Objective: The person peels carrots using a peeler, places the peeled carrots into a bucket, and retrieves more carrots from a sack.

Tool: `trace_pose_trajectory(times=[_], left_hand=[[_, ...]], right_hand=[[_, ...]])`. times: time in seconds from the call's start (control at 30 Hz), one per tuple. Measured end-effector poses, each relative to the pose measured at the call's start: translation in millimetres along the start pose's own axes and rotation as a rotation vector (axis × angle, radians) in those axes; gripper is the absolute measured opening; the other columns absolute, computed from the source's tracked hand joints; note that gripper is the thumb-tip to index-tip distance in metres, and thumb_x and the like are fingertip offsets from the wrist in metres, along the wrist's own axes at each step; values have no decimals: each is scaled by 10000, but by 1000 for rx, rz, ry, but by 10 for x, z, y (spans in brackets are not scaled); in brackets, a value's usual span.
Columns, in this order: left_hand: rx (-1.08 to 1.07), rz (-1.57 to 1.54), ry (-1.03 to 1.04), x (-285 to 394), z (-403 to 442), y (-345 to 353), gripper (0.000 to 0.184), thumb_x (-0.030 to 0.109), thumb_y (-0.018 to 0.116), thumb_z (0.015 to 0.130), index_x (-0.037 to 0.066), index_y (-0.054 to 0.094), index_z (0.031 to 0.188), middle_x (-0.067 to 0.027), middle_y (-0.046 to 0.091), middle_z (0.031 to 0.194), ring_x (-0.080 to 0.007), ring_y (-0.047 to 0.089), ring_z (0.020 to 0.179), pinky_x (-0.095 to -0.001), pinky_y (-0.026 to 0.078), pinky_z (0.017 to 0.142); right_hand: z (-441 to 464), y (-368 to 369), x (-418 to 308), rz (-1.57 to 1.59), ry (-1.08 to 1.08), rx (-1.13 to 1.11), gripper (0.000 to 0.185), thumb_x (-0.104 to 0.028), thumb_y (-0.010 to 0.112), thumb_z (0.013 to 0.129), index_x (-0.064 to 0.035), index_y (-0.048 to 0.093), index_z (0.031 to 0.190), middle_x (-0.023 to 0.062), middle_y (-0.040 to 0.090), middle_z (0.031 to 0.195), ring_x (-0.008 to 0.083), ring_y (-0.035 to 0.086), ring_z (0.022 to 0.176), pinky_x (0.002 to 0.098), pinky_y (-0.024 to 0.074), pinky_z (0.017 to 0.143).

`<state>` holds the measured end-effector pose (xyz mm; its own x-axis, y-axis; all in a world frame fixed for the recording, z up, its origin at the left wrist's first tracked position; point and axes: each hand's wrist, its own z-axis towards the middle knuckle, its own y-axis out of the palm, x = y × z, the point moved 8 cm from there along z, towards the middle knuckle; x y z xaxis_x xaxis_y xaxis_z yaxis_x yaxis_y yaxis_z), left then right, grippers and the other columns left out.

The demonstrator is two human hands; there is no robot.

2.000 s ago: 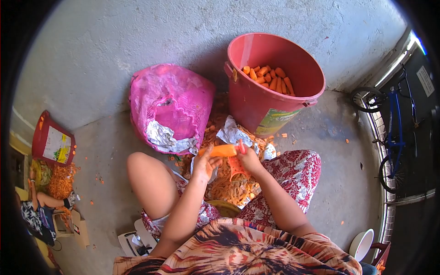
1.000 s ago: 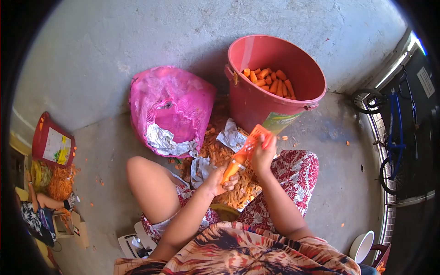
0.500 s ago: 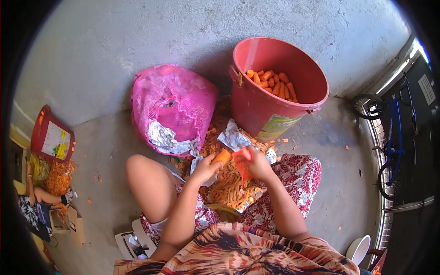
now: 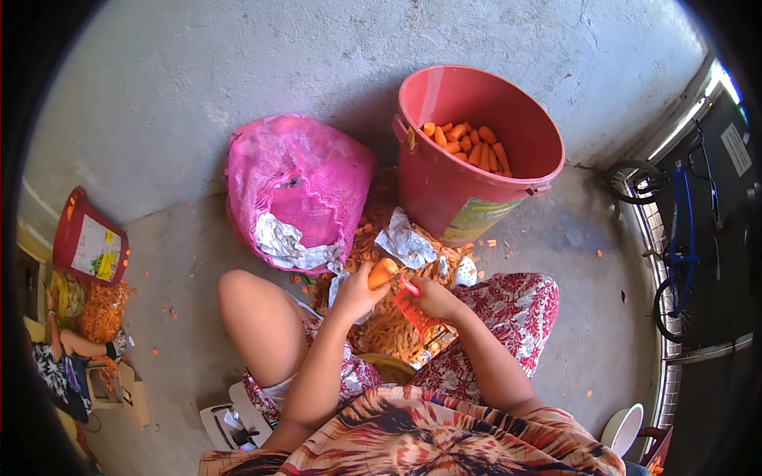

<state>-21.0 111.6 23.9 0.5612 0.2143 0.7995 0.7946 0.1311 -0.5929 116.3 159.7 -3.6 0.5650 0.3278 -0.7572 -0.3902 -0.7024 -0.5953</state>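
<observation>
My left hand (image 4: 357, 297) is wrapped round a carrot (image 4: 383, 273), its thick end pointing up and away from me. In my right hand (image 4: 438, 301) is a red plastic peeler (image 4: 413, 311), held just right of the carrot and slightly lower, apart from it. The peeler's blade is too small to make out. Beneath both hands spreads a heap of carrot peelings (image 4: 389, 329) between my knees. Crumpled paper (image 4: 406, 239) lies on the far part of the heap.
A large red bucket (image 4: 460, 186) holding several carrots (image 4: 480, 151) stands ahead to the right. Beside it sits a pink mesh sack (image 4: 317, 170). Another person's leg (image 4: 83, 344), a second red bucket (image 4: 89, 238) and more peelings are at far left. A blue bicycle (image 4: 681, 230) stands at right.
My right hand has moved down and nearer to me, with the peeler turned and farther from the carrot. The left hand has tilted the carrot more upright.
</observation>
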Motion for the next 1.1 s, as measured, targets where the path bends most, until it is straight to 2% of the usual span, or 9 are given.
trace_pose_trajectory(times=[0.17,0.47,0.57,0.67,0.77,0.87,0.97,1.07,1.1], left_hand=[[108,254,81,107,-11,-74,393,334,646,664,41,524,896,-177,581,722,-339,560,664,-401,437,579],[-37,-118,177,143,-12,-32,374,340,665,657,32,547,834,-156,575,666,-316,565,612,-384,439,545],[181,277,245,353,-107,-123,369,325,662,670,25,552,856,-152,578,669,-308,571,606,-363,439,541],[113,208,202,172,-54,-1,374,332,653,676,31,548,873,-153,578,676,-312,571,613,-367,435,534],[-349,-509,-245,-152,-55,339,352,298,662,672,9,542,834,-181,554,679,-326,563,662,-369,433,568],[-7,-35,185,101,-18,88,371,349,650,685,17,532,800,-127,536,603,-250,544,537,-336,411,491],[95,354,330,199,-52,66,405,394,629,711,32,519,853,-53,516,571,-142,495,473,-265,383,448],[-745,-1330,-115,338,-261,333,440,443,615,711,46,491,855,-2,472,561,-70,435,446,-211,349,429],[-837,-1345,-24,522,-313,266,463,428,610,722,32,466,914,-15,477,577,-86,446,456,-214,370,440]], right_hand=[[-19,22,42,-2,96,-28,254,-118,512,695,16,506,911,217,530,903,355,516,877,388,402,758],[23,79,105,8,60,19,283,-148,519,708,0,507,949,224,530,937,352,512,894,386,405,771],[73,154,286,23,77,58,268,-142,515,706,8,502,927,232,531,926,352,512,895,390,405,768],[92,172,362,7,108,78,256,-137,512,702,17,486,905,237,535,905,356,518,879,397,408,752],[131,166,389,3,102,77,252,-135,512,698,21,474,893,234,546,869,364,529,845,403,415,729],[174,223,486,-60,77,75,252,-135,510,694,19,477,891,229,555,841,367,538,812,407,421,710],[240,299,625,-53,88,106,249,-138,513,690,12,495,888,221,565,819,359,548,793,406,425,699],[259,348,721,-122,201,-2,254,-160,530,681,-10,533,886,198,581,819,335,562,778,396,432,690],[243,432,779,-222,274,-122,254,-167,536,677,-23,548,885,186,588,816,324,568,769,391,434,686]])
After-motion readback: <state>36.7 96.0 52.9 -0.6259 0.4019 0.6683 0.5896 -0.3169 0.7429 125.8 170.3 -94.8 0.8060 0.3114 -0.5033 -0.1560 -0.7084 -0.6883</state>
